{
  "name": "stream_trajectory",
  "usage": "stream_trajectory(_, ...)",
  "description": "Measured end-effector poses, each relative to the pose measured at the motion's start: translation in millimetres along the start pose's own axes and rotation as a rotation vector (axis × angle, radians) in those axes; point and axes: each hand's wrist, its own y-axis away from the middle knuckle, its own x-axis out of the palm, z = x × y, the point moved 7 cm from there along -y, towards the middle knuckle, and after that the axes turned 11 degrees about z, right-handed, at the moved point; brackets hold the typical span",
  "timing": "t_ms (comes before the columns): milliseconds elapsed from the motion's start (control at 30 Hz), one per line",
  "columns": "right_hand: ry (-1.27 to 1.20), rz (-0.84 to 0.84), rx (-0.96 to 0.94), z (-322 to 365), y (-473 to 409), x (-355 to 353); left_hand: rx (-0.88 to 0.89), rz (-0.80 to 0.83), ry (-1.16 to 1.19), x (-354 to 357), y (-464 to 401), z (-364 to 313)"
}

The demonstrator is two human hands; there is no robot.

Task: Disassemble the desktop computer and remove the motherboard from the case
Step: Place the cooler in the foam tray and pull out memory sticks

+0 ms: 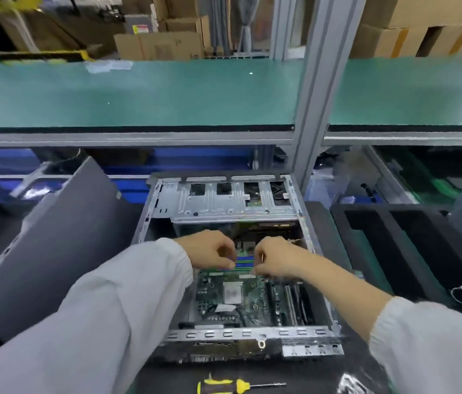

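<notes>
An open desktop case [225, 334] lies flat in front of me, its green motherboard [252, 304] inside with the bare CPU [233, 292] showing. Blue memory slots [243, 263] run across the board's far part. My left hand [210, 250] pinches the left end of those slots with curled fingers. My right hand [276, 258] does the same at the right end. Whether a memory stick is between the fingers I cannot tell. A metal drive cage [224, 203] spans the case's far end.
A yellow-and-black screwdriver [230, 385] lies on the mat at the near edge. A grey side panel [53, 231] leans at the left. Black foam trays [394, 248] stand at the right. A green shelf [139, 92] and an aluminium post [313, 109] rise behind the case.
</notes>
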Motion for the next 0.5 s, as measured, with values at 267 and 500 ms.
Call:
stream_trajectory(267,0.142,0.241,0.169,-10,-65,64,-0.146,0.099,-0.536,37,-27,35)
stream_trajectory(500,0.35,0.167,0.129,-16,-74,77,0.05,0.415,-0.333,70,-48,28)
